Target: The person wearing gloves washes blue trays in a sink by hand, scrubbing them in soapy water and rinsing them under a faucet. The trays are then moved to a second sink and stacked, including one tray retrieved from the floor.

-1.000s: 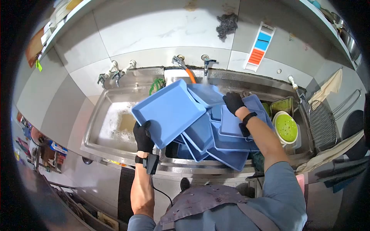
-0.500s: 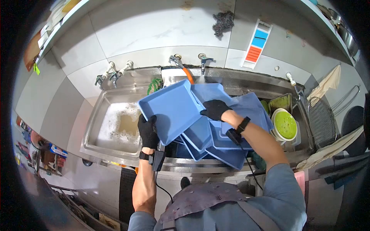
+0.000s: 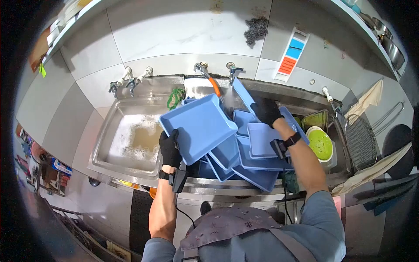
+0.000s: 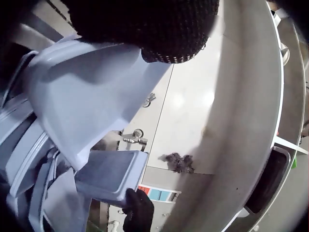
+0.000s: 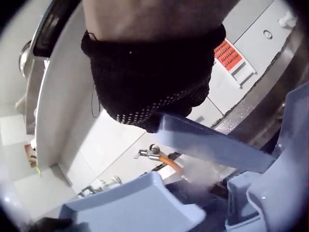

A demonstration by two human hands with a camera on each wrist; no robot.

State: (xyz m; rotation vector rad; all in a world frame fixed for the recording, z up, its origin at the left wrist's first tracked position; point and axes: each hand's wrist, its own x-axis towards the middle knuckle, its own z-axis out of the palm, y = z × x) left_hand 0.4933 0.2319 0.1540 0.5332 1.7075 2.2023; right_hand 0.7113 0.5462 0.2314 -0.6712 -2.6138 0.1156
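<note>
My left hand (image 3: 171,148), in a black glove, grips the near left edge of a shallow blue tray (image 3: 198,129) tilted over the sink. With my right hand (image 3: 266,111), also gloved, I hold a second blue tray (image 3: 243,94) by its edge. That tray stands nearly on its side below the running tap (image 3: 232,72). The left wrist view shows the underside of the second tray (image 4: 108,176), with the right hand's fingers at its corner. Several more blue trays (image 3: 266,163) lie in an uneven pile in the basin under both hands.
The left basin (image 3: 102,148) holds cloudy, soapy water. An orange hose (image 3: 214,86) hangs from a neighbouring tap. To the right are a green bowl (image 3: 320,144) and a wire strainer (image 3: 362,139). A grater (image 3: 291,54) hangs on the wall.
The right hand moved left, then back right, turning its tray from nearly flat onto its side under the tap. The left hand's tray shifted slightly right.
</note>
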